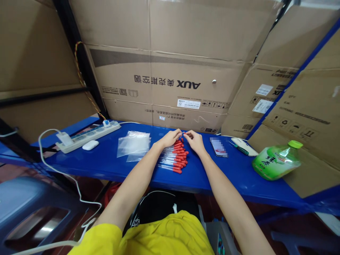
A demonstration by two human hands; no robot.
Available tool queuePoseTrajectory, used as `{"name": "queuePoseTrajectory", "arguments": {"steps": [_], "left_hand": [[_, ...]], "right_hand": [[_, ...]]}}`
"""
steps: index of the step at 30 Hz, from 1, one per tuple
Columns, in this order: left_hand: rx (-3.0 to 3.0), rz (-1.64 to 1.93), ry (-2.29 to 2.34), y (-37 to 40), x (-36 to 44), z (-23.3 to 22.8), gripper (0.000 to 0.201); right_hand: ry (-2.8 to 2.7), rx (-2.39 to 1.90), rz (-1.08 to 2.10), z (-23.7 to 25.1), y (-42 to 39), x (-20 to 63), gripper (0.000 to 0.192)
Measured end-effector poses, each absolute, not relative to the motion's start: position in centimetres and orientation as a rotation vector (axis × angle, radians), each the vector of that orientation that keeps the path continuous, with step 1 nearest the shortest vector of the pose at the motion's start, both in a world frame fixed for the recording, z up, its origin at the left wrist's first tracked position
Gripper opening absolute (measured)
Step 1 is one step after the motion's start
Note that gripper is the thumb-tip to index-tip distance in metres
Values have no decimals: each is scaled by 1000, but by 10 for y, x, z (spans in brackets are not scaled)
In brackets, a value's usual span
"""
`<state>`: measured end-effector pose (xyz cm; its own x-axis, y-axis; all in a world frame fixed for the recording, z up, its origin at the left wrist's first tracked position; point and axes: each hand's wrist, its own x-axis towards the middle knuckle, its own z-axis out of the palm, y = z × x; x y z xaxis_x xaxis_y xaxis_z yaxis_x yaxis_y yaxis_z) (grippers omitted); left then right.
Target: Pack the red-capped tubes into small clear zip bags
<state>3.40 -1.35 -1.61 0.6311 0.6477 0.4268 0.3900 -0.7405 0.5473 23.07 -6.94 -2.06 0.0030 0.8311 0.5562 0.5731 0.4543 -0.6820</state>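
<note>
Centre frame, head view: left hand (170, 138) and right hand (194, 140) meet fingertip to fingertip over the far end of a row of clear tubes w/ red caps (175, 158). Both pinch one small red-capped piece (182, 135) between them; too small to tell if it's a cap alone or a whole tube. The tubes lie side by side, touching, caps all toward the right, on the blue shelf (111, 166). Judged, that lineup keeps caps handy and stops the round bodies rolling.

Just left of the row, flat clear plastic bags (133, 144), thin, glossy, slightly crumpled, stacked loosely. Farther left, a white power strip (87, 136) w/ charger and cord trailing off the edge, and a smooth white pebble-shaped case (90, 145) in front of it.

Right of the hands, a phone (219, 147) lies face up, then a white device w/ a green pen (243, 147). Lower right, a green drink bottle (276, 161) lies on its side, lime cap pointing upper right.

Background, top half of frame: corrugated cardboard boxes (170, 81), print upside down, leaning vs. dark rack posts.
</note>
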Motion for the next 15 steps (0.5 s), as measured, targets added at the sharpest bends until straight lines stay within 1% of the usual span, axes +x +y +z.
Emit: {"name": "queuePoseTrajectory", "arguments": {"steps": [9,15], "left_hand": [[2418,895,679,-22,28,0,37],[2406,876,660,-17,26,-2,38]], "right_hand": [[-1542,-1178,454,-20,-69,229,43],[-1541,-1161,490,-22,-67,231,46]]}}
